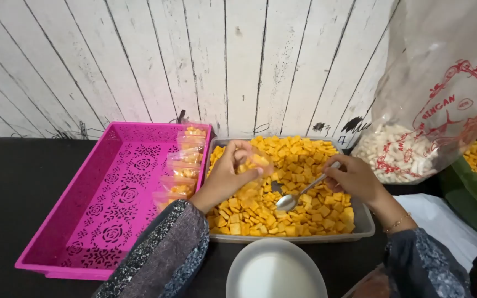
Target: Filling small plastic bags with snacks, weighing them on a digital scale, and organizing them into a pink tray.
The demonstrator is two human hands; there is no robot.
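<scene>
Nearest me, just in front of the grey tray [362,223], sits a white round lid or dish [276,273], close enough to reach without stretching.

Over the tray's right half, my right hand [354,177] pinches the handle of a metal spoon [296,197], fingers closed around it, bowl angled down and resting on the orange square crackers [299,165] so it can dig under them.

Over the tray's left half, my left hand [228,174] is closed on a small clear bag [255,164], holding it up by the mouth just above the crackers and near the spoon (I'd guess so spills drop back into the heap). It already shows some orange pieces inside.

Left of the tray, touching its side, a pink perforated basket [84,221] holds a row of filled little bags [182,165] stacked along the wall nearest the tray.

Right of the tray and beyond it, a big clear sack of white pieces [409,149] leans beside the plank wall [238,60].
</scene>
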